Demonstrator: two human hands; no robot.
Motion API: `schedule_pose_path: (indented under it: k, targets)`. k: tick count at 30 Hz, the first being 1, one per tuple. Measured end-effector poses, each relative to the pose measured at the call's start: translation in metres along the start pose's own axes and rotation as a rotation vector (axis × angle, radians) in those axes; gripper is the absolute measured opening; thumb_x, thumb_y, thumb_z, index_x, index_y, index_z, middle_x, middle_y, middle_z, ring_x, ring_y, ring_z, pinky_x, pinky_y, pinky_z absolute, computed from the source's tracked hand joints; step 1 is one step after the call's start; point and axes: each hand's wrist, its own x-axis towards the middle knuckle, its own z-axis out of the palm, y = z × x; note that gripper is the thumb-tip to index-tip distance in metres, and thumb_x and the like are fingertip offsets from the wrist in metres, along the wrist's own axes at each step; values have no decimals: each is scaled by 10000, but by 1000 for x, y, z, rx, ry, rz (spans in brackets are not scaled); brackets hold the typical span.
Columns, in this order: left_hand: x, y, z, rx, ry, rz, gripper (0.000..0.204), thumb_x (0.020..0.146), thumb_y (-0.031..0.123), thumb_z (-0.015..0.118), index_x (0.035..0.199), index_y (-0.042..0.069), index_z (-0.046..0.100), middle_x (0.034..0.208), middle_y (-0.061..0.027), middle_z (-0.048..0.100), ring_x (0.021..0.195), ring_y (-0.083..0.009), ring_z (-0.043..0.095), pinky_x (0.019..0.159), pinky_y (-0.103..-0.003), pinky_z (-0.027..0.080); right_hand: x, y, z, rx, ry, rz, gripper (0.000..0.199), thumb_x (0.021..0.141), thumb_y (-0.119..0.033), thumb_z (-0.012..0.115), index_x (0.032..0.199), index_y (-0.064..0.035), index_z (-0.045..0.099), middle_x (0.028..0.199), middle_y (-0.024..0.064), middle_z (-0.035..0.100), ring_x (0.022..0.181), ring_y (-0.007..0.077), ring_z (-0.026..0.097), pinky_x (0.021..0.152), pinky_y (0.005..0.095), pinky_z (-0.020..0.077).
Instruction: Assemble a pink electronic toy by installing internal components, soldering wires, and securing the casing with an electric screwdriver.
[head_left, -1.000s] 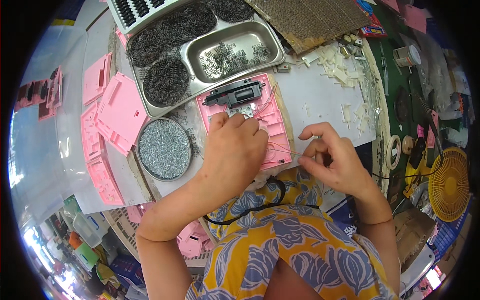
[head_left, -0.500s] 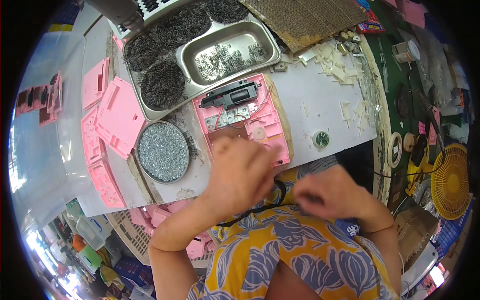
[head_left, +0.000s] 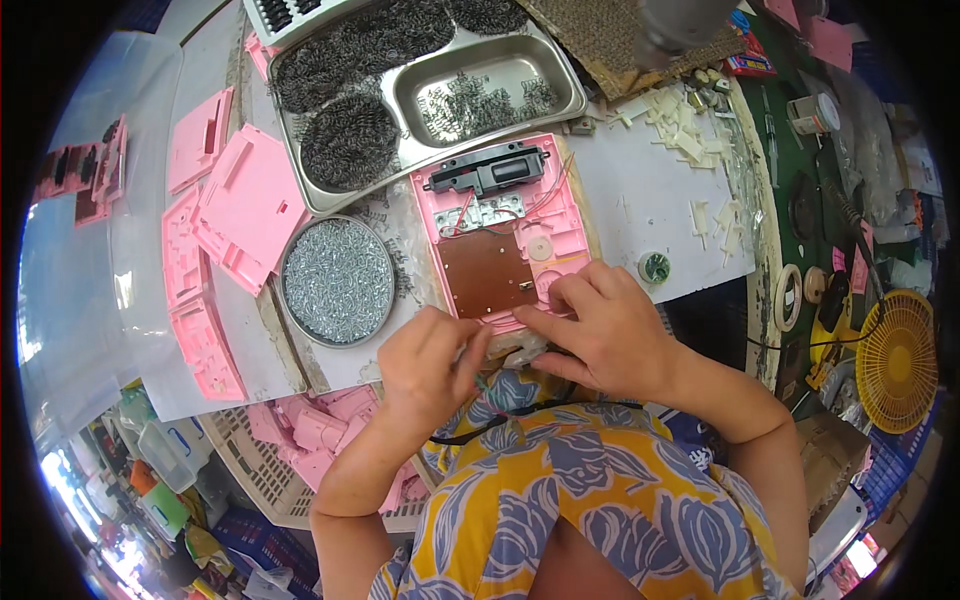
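In front of me lies a pink plastic casing [head_left: 573, 225] with a brown circuit board [head_left: 487, 270] in its near part. A black speaker-like module [head_left: 490, 174], a metal plate [head_left: 478, 214] and thin wires sit farther back in it. My left hand [head_left: 428, 365] is closed in a pinch at the casing's near left corner; what its fingertips hold is hidden. My right hand [head_left: 615, 335] grips the near right edge, one finger by the board's lower edge and the thumb below. Something thin and greenish hangs beside my left fingers, too small to name.
A round dish of small screws [head_left: 337, 282] stands left of the casing, near stacked pink panels [head_left: 250, 210]. Behind is a metal tray [head_left: 408, 150] of springs. White plastic parts [head_left: 685, 125] and a small green-filled container [head_left: 654, 267] lie right. A grey tool [head_left: 690, 25] hangs above.
Both hands have come to the casing's near edge, uncovering the brown board. The grey hanging tool has swung from the upper left to the upper right. The whole view has shifted slightly.
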Motion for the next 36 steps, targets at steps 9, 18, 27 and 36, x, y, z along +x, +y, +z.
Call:
schedule_pose_path:
  k: [9,18,27,36]
  targets:
    - [-47,2,0,124,-140,-153,123,838,86,732,874,84,615,742,-82,551,597,-283,597,507,-397,479,27,-31,54,-13,336,-54,246,761,-179,765,981,-96,692,910,31,590,892,238,543,793,412,426]
    - [-19,5,-43,-115,-377,-105,206,847,138,740,1026,83,657,830,-88,577,712,-305,630,600,-425,511,27,-32,72,-123,395,-8,214,756,-249,781,851,-145,619,857,36,520,843,240,521,762,412,376]
    - [-13,-46,-17,-153,-196,146,214,785,149,829,964,86,730,765,-77,604,651,-274,615,552,-386,492,77,44,-59,314,97,-61,220,856,-246,750,1001,-81,733,919,83,714,818,280,673,732,402,543]
    - [-4,-38,-15,-226,-234,104,192,823,177,794,971,90,710,812,-76,601,675,-279,632,566,-394,524,402,204,-177,-481,921,-248,342,873,-128,683,1214,-110,679,1185,96,648,1087,333,604,865,466,547]
